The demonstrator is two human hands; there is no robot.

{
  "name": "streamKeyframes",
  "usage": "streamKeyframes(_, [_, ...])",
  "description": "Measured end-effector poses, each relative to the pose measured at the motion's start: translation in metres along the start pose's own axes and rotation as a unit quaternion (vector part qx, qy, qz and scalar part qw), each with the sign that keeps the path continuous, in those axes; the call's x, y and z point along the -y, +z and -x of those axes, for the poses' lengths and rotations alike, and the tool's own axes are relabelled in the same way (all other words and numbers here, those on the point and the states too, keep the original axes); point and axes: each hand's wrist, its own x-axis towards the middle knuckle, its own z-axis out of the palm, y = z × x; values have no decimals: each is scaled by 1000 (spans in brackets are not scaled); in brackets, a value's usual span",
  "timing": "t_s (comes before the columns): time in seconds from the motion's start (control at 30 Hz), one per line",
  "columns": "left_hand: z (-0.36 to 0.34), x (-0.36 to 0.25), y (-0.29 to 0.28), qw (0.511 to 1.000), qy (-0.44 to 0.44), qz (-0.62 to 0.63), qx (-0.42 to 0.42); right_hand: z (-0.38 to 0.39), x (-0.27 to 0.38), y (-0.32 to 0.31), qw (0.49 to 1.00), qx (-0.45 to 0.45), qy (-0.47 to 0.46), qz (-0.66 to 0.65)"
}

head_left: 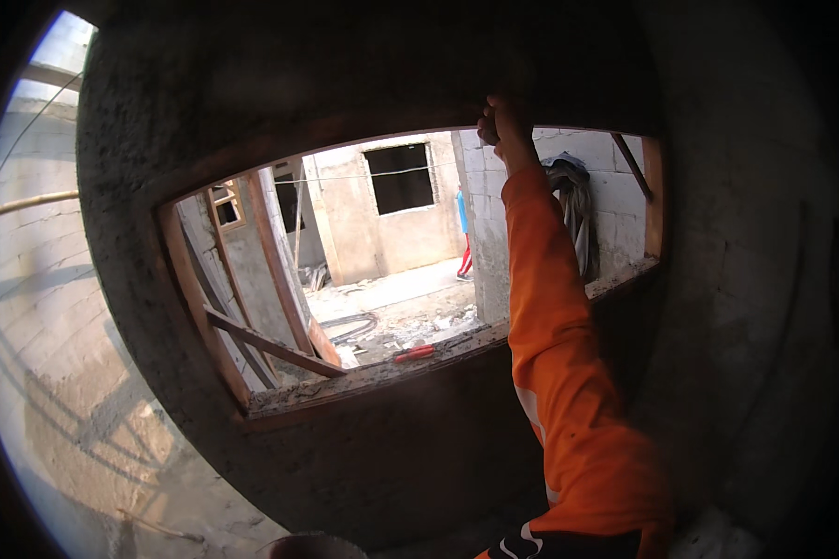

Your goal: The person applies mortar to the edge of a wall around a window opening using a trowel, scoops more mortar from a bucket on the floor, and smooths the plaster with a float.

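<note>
Spanning mid-view, 1 pc. timber window frame (655,200), set in dark, rough-faced wall (364,466); top rail bowed by lens.

R hand (505,130): raised, at top rail, approx. right of ctr. Fingers curled in; can't tell if they grip anything or press on the rail (dark, small). R arm in orange long sleeve (555,298), w/ pale stripe, extended up across the opening & in front of sill. L hand: out of view, finger state can't be told.

Sill (382,374): rough top, w/ crumbs & pale spots. On it, 1 red item (413,354), elongated, type unclear, left of sleeve.

Braces, 2 pcs.: lower-left diagonal brace (275,345), from L jamb down to sill; upper-right diagonal brace (632,168), near R jamb.

Thru opening: dark draped cloth or bag (576,219) vs. pale block wall (611,233), just right of sleeve; tan wall (345,214) w/ dark sq. window opening (399,177); thin line (373,175) strung across; coiled hose or cable (352,326) on rubble-strewn ground; person (462,233) in blue top & red trousers, partly hidden by wall edge.

Far L: sunlit block wall (28,289), 1 pole (28,207).
</note>
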Motion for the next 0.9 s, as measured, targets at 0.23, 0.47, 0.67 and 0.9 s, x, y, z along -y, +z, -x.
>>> streamKeyframes(0.23, [-10, 13, -6, 999, 4, 30, 24, 30, 3, 27, 997, 8, -39, 59])
streamKeyframes(0.47, [-14, 24, -20, 999, 12, 26, -15, -44, -20, -75, 995, -78, -39, -43])
streamKeyframes(0.67, [5, 5, -16, 998, 0, -12, -60, -26, -44, -99, 974, -139, -168, 67])
streamKeyframes(0.9, [-8, 1, -15, 1000, 25, 2, -9, 4, -9, -101, 986, 103, -12, 131])
